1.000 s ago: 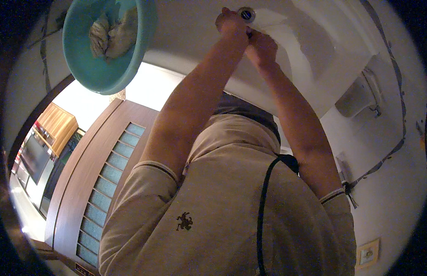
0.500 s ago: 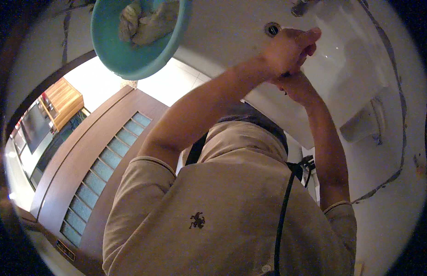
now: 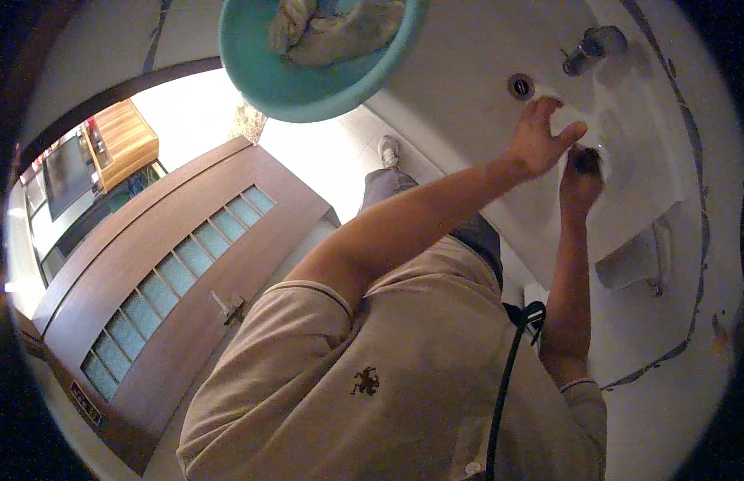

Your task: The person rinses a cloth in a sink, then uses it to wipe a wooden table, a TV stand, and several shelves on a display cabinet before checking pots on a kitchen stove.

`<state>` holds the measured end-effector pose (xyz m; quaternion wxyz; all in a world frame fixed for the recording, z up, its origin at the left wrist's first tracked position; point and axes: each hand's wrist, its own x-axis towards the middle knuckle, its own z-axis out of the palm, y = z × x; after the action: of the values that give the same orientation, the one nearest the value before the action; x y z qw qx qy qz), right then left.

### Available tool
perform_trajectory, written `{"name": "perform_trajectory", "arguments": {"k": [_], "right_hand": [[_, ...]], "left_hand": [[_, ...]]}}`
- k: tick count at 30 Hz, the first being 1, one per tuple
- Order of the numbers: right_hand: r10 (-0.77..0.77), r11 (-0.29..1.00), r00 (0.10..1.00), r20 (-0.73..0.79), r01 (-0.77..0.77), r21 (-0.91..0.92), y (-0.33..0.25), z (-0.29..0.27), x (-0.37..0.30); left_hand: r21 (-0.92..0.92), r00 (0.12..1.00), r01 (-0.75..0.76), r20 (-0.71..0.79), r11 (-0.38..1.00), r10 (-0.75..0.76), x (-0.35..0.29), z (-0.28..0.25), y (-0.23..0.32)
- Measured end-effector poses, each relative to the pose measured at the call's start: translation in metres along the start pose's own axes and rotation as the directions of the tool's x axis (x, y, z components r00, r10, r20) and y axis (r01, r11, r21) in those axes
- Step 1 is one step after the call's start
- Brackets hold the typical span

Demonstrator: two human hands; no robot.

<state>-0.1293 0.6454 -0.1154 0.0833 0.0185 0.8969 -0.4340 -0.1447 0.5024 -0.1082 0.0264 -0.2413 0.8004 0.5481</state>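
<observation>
My left hand (image 3: 540,143) reaches over the white sink (image 3: 468,120) with its fingers apart and nothing in it. Just to its right and nearer to me, my right hand (image 3: 582,186) is closed around a small dark thing (image 3: 585,159). Its kind cannot be made out, and the fingers partly cover it. Past my left fingertips lies the round drain (image 3: 521,86). A metal faucet (image 3: 594,51) stands farther off at the right.
A turquoise basin (image 3: 308,100) with a wet, pale cloth (image 3: 348,36) in it is at the far left of the sink. A brown door (image 3: 179,264) with glass panes stands at my left. A grey cloth (image 3: 628,260) hangs near the sink's right side.
My hands were pressed together and are now apart, the left one spread and the right one closed. The view has shifted, bringing the faucet and my shoe into sight.
</observation>
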Motion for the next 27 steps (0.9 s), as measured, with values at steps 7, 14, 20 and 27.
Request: {"name": "perform_trajectory", "arguments": {"k": [7,14,20,27], "right_hand": [[0.095,0.980,0.838,0.537,0.018,-0.201,-0.098,0.025,-0.073],[-0.143,0.958,0.654,0.743,0.280,-0.063,-0.263,0.123,-0.125],[-0.198,0.939,0.499,0.844,-0.151,0.310,-0.393,0.266,-0.189],[-0.372,0.830,0.287,0.883,-0.324,0.455,-0.528,0.398,-0.232]], "left_hand": [[-0.102,0.831,0.243,0.535,0.965,-0.153,-0.066,-0.119,-0.035],[-0.622,0.925,0.260,0.380,0.739,-0.006,-0.120,-0.340,-0.091],[-0.667,0.989,0.138,0.138,0.732,-0.061,-0.174,-0.561,-0.141],[-0.577,0.979,0.099,-0.089,0.811,-0.183,-0.252,-0.737,-0.204]]}}
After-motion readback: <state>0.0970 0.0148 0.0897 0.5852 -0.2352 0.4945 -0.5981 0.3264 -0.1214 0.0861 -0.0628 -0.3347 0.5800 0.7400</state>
